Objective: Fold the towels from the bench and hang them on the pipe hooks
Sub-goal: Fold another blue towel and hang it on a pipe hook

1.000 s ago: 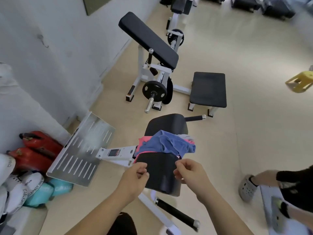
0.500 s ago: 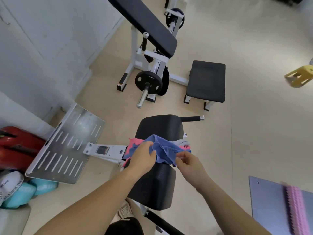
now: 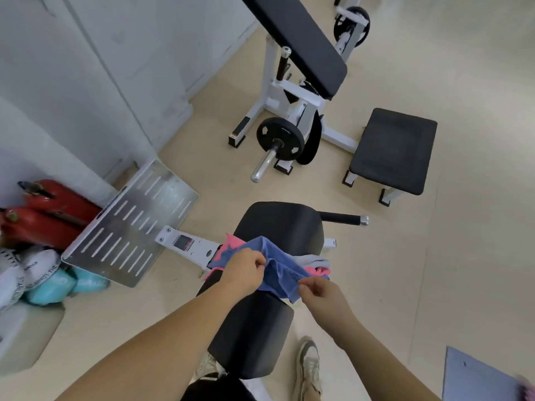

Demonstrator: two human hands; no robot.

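- Red cylinders [image 3: 52,215] lie far left by the wall; hard to make out what they are. Slotted metal footplate [image 3: 130,224] is just beside them.
- Left hand [image 3: 246,272]: fingers curled tight, gripping a bunched fold of the blue towel [image 3: 279,273] at its upper left.
- Blue towel: top of the heap, lying across the black bench pad [image 3: 278,227], with its near part raised between the two hands.
- Pink towel [image 3: 231,243] and grey towel [image 3: 312,259] sit under it on the pad. Only edges show, so I cannot tell how many towels the heap holds.
- Right hand [image 3: 320,293]: thumb and forefinger pinch the blue towel's near right edge; other fingers loosely curled.
- Progress (judgement): very start. Nothing looks folded and nothing is hung; the first towel is only being taken up. All folding and hanging remains.
- Hidden: pipe hooks are not in view. Blue mat [image 3: 477,377] at lower right is cut off by the frame; the pink item at its corner is blurred.
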